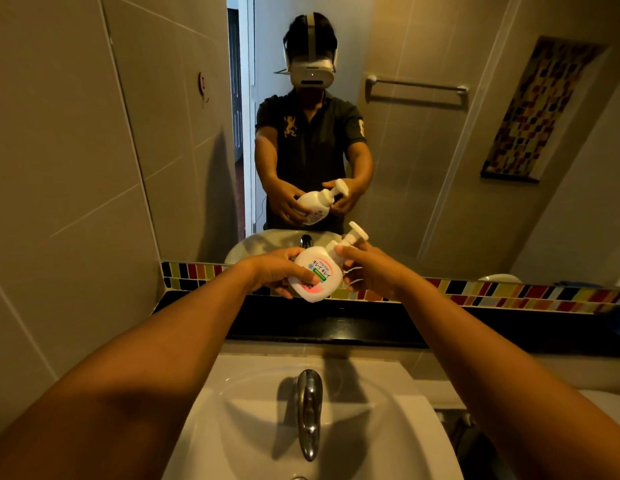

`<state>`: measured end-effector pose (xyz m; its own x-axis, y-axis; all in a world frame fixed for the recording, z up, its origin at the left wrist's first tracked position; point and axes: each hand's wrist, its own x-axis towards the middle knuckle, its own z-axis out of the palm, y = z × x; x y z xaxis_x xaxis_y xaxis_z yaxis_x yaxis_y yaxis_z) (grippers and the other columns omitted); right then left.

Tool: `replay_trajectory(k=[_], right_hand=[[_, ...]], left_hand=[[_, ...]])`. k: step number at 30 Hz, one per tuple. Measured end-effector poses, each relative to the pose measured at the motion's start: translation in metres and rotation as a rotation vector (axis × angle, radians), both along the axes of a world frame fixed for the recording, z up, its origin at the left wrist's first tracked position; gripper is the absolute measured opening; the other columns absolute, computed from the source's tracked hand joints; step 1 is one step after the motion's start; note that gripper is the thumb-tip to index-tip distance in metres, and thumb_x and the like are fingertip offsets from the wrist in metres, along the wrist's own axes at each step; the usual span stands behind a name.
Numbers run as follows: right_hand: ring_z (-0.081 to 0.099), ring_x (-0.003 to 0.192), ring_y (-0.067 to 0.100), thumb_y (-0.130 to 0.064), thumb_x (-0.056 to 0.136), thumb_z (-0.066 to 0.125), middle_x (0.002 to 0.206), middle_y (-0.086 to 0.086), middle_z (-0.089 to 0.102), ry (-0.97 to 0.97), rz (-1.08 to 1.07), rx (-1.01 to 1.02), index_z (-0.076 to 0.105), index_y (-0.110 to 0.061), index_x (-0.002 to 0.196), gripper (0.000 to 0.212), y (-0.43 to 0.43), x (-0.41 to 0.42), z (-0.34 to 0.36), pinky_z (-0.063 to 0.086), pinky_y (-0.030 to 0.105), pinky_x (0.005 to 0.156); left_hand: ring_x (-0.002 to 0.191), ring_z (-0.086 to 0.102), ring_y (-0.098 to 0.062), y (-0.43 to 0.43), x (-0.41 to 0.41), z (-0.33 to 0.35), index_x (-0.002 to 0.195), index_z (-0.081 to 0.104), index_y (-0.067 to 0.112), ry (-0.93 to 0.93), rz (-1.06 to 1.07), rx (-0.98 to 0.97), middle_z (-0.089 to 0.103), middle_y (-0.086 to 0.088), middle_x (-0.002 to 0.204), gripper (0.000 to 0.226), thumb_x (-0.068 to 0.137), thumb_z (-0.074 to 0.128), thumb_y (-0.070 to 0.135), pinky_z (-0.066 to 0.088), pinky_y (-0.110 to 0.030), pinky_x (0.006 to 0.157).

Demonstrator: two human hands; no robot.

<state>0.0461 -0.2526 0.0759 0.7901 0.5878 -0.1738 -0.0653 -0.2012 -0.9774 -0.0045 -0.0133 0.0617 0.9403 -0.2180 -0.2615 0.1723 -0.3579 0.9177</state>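
A white soap pump bottle [317,271] with a pink and green label is held tilted in the air above the black counter, its pump head [356,234] pointing up and to the right. My left hand [275,270] grips the bottle's body from the left. My right hand [365,271] curls its fingers round the bottle's neck just below the pump. Both arms are stretched out over the sink toward the mirror.
A white sink [388,427] with a chrome tap [309,410] lies below my arms. A black counter ledge [474,327] and a coloured mosaic strip [509,292] run under the mirror [422,168], which reflects me, a towel rail and a doorway. Grey tiled wall stands at left.
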Motion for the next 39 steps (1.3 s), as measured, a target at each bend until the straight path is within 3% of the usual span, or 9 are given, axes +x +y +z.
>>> replay_trajectory(k=[3, 8, 13, 18, 23, 26, 29, 34, 39], right_hand=[[0.07, 0.068, 0.016, -0.036, 0.08, 0.075, 0.098, 0.012, 0.069, 0.016, -0.029, 0.017, 0.059, -0.013, 0.118, 0.047, -0.001, 0.004, 0.0, 0.056, 0.029, 0.061], [0.067, 0.065, 0.018, -0.064, 0.069, 0.075, 0.076, 0.005, 0.074, 0.021, -0.041, 0.018, 0.062, -0.015, 0.115, 0.069, 0.003, 0.001, -0.003, 0.055, 0.031, 0.062], [0.072, 0.07, 0.017, -0.037, 0.081, 0.075, 0.089, 0.007, 0.075, 0.04, -0.024, 0.086, 0.061, -0.014, 0.12, 0.048, -0.001, 0.004, 0.0, 0.056, 0.03, 0.059], [0.072, 0.066, 0.014, -0.055, 0.079, 0.072, 0.08, 0.002, 0.077, 0.026, -0.04, 0.009, 0.063, -0.018, 0.114, 0.053, 0.003, -0.001, 0.002, 0.056, 0.029, 0.06], [0.071, 0.076, 0.018, -0.034, 0.08, 0.075, 0.101, 0.01, 0.068, 0.055, -0.069, 0.093, 0.056, -0.019, 0.126, 0.052, 0.0, 0.003, 0.005, 0.055, 0.031, 0.062], [0.068, 0.081, 0.021, -0.047, 0.077, 0.076, 0.1, 0.009, 0.07, 0.028, -0.128, 0.025, 0.061, -0.017, 0.116, 0.051, 0.005, 0.001, 0.006, 0.053, 0.032, 0.065], [0.072, 0.069, 0.015, -0.062, 0.068, 0.075, 0.091, 0.004, 0.073, 0.01, -0.106, 0.011, 0.063, -0.022, 0.113, 0.061, 0.007, 0.0, 0.005, 0.055, 0.029, 0.06], [0.073, 0.066, 0.013, -0.041, 0.072, 0.08, 0.1, 0.009, 0.07, 0.036, -0.095, 0.094, 0.065, -0.023, 0.116, 0.05, 0.004, 0.004, 0.003, 0.056, 0.026, 0.057], [0.069, 0.071, 0.016, -0.069, 0.053, 0.08, 0.086, 0.003, 0.075, -0.053, -0.156, -0.051, 0.066, -0.018, 0.108, 0.076, 0.008, 0.005, 0.0, 0.055, 0.032, 0.065]], left_hand=[[0.095, 0.073, -0.026, 0.003, 0.001, 0.001, 0.119, 0.056, 0.029, -0.006, 0.008, 0.021, 0.07, -0.005, 0.113, 0.049, 0.077, 0.081, 0.026, 0.063, -0.032, 0.065], [0.096, 0.073, -0.025, 0.003, 0.004, 0.002, 0.12, 0.058, 0.029, -0.031, 0.002, 0.027, 0.071, -0.004, 0.112, 0.053, 0.073, 0.083, 0.029, 0.063, -0.035, 0.07], [0.102, 0.072, -0.027, 0.007, 0.005, 0.009, 0.124, 0.057, 0.026, -0.04, -0.009, 0.031, 0.07, -0.007, 0.116, 0.056, 0.074, 0.083, 0.028, 0.062, -0.04, 0.077], [0.102, 0.071, -0.027, 0.006, 0.005, 0.01, 0.123, 0.057, 0.026, -0.063, -0.017, 0.063, 0.07, -0.006, 0.116, 0.056, 0.074, 0.083, 0.028, 0.063, -0.039, 0.076], [0.103, 0.07, -0.028, 0.008, 0.007, 0.013, 0.123, 0.057, 0.027, -0.07, -0.013, 0.09, 0.07, -0.006, 0.116, 0.056, 0.073, 0.083, 0.029, 0.06, -0.048, 0.085], [0.103, 0.07, -0.027, 0.005, 0.007, 0.013, 0.122, 0.057, 0.027, -0.078, -0.02, 0.105, 0.07, -0.005, 0.115, 0.056, 0.073, 0.083, 0.028, 0.061, -0.046, 0.083], [0.103, 0.07, -0.027, 0.004, 0.007, 0.011, 0.122, 0.057, 0.027, -0.078, -0.023, 0.097, 0.07, -0.005, 0.115, 0.057, 0.072, 0.084, 0.029, 0.061, -0.045, 0.083], [0.1, 0.072, -0.026, 0.005, 0.007, 0.011, 0.119, 0.058, 0.029, -0.081, -0.018, 0.082, 0.071, -0.003, 0.112, 0.054, 0.071, 0.084, 0.029, 0.062, -0.042, 0.079], [0.1, 0.071, -0.025, 0.003, 0.009, 0.009, 0.116, 0.058, 0.032, -0.078, -0.035, 0.108, 0.071, -0.001, 0.111, 0.059, 0.064, 0.087, 0.034, 0.063, -0.04, 0.076]])
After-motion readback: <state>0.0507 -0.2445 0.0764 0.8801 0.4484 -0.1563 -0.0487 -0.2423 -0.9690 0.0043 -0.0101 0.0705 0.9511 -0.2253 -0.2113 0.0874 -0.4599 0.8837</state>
